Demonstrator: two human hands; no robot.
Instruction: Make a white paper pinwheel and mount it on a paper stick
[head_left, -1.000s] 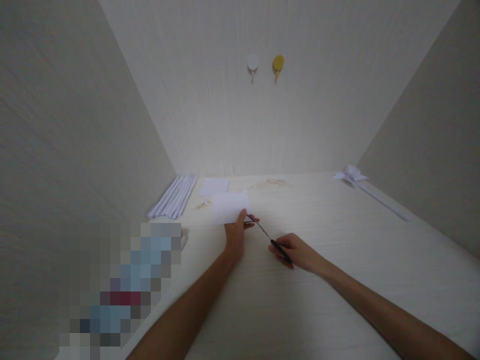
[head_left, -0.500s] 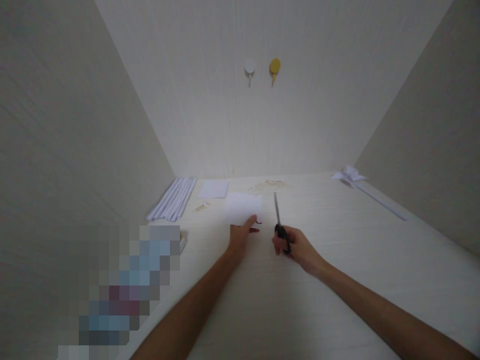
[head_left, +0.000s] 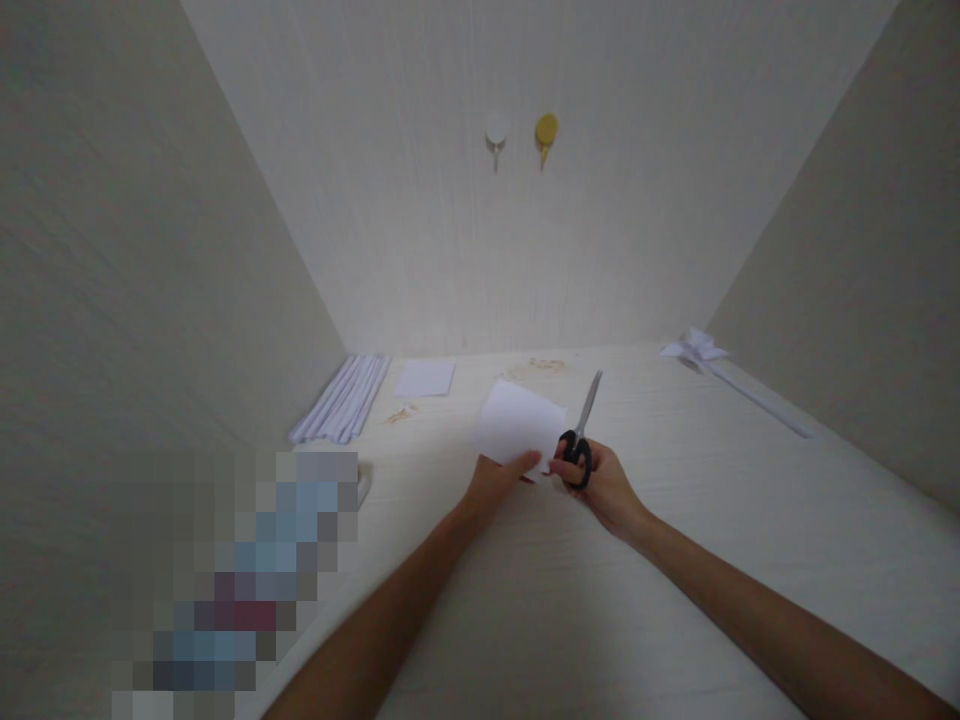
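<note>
My left hand (head_left: pixel 495 482) pinches the near edge of a small white sheet of paper (head_left: pixel 519 422) and holds it just above the pale table (head_left: pixel 675 560). Close beside it, my right hand (head_left: pixel 604 482) grips black-handled scissors (head_left: pixel 580 432). The blades are together and point away and up to the right, beside the paper's right edge. The two hands almost touch.
A bundle of white paper strips (head_left: pixel 343 398) lies at the far left, with a second white sheet (head_left: pixel 425 378) beside it. A folded white paper pinwheel on a stick (head_left: pixel 705 355) rests at the far right. Two hooks, white (head_left: pixel 495 130) and yellow (head_left: pixel 545 130), hang on the back wall.
My left hand moved the paper rightward and nearer. My right hand swung the scissors from pointing left to pointing up and away, and came in next to the paper.
</note>
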